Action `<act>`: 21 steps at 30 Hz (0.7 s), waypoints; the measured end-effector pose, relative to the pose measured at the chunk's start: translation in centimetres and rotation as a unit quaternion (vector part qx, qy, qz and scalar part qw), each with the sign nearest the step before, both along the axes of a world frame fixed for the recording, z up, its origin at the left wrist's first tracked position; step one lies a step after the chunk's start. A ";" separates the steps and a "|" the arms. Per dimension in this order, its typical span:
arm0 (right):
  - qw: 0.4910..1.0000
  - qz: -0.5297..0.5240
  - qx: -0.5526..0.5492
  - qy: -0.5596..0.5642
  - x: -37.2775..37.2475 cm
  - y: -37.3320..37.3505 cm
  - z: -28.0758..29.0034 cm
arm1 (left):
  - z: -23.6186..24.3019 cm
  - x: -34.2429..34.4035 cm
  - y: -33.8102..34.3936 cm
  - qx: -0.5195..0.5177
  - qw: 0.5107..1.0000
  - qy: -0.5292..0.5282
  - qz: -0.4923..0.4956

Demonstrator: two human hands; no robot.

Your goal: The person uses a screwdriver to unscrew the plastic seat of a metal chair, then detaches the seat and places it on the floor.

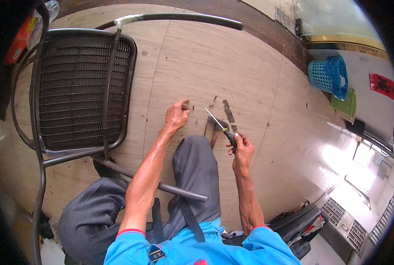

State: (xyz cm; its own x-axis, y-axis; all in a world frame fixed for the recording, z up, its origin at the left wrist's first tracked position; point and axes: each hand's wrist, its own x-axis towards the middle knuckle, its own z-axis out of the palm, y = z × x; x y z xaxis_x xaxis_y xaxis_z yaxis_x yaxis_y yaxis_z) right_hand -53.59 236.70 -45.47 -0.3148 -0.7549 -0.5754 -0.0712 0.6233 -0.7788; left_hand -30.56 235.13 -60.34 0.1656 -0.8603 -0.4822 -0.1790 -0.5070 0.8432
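Observation:
My left hand is low over the tiled floor, just left of some small dark fasteners; its fingertips are curled and blurred, so any held item is unclear. My right hand grips the black handle of a screwdriver, its metal shaft angled toward my left hand. Below the shaft lies a hammer-like tool with a wooden handle, partly hidden by my knee. Dark flat scraps lie beside it. A black metal chair with a woven seat lies at my left, its tubes reaching past my left forearm.
A loose-ended tube of the chair frame stretches along the top. At the right stand a blue plastic basket and a green mat against a white panel. Dark bundled items sit behind me at lower right.

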 end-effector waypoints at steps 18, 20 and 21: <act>0.812 0.426 -0.347 0.199 20.7 -9.8 1.7 | 1.5 10.3 5.0 -0.001 0.672 0.553 0.492; 0.803 0.436 -0.355 0.200 22.4 -10.3 1.2 | 0.8 10.6 5.1 0.009 0.634 0.579 0.513; 0.799 0.441 -0.354 0.204 23.0 -10.4 1.0 | 0.4 10.7 5.3 0.000 0.633 0.581 0.511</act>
State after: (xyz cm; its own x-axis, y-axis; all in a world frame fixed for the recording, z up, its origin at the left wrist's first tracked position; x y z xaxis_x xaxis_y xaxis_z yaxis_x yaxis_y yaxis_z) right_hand -30.55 226.26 -44.49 0.4678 -0.8771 0.1087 -0.5778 -0.3966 -0.7134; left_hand -19.82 240.41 -59.92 0.1684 -0.5899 -0.7897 0.9844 0.1426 0.1035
